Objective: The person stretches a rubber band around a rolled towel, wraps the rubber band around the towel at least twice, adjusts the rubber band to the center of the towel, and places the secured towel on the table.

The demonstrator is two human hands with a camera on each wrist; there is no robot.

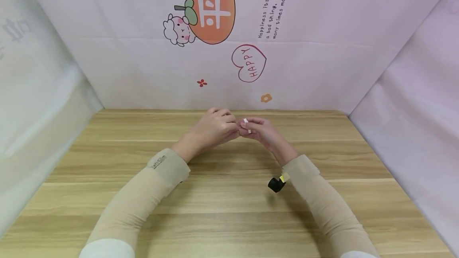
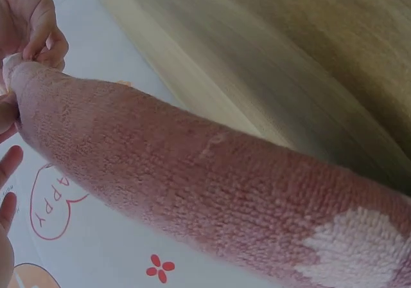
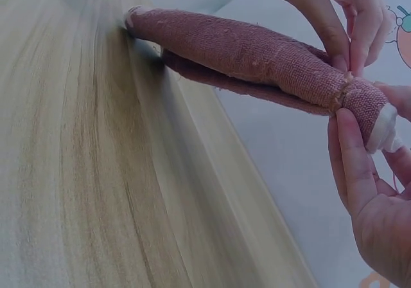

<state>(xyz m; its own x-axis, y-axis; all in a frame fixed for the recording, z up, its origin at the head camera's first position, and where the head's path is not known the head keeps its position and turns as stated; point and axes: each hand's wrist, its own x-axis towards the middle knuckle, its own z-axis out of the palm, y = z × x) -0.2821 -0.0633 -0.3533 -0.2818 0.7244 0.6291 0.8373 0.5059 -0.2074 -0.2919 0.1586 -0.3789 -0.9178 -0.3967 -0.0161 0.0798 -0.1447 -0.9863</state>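
A rolled pinkish-brown towel (image 3: pixel 244 47) slopes from the tabletop up to both hands, its far part splitting into two rolls. Near its upper end a thin tie (image 3: pixel 340 95) cinches it, and a white tip (image 3: pixel 384 128) pokes out beyond. My left hand (image 1: pixel 216 126) pinches the towel at the tie. From the other side my right hand (image 1: pixel 259 129) holds the same end, white bits showing between its fingers. In the left wrist view the towel (image 2: pixel 173 153) fills the middle and shows a white patch. The head view hides most of the towel behind the left hand and forearm.
The wood-grain table (image 1: pixel 229 218) reaches back to a white printed cloth wall (image 1: pixel 322 51), with cloth sides (image 1: pixel 43 71) at left and right. A small black device (image 1: pixel 276 185) hangs below the right cuff.
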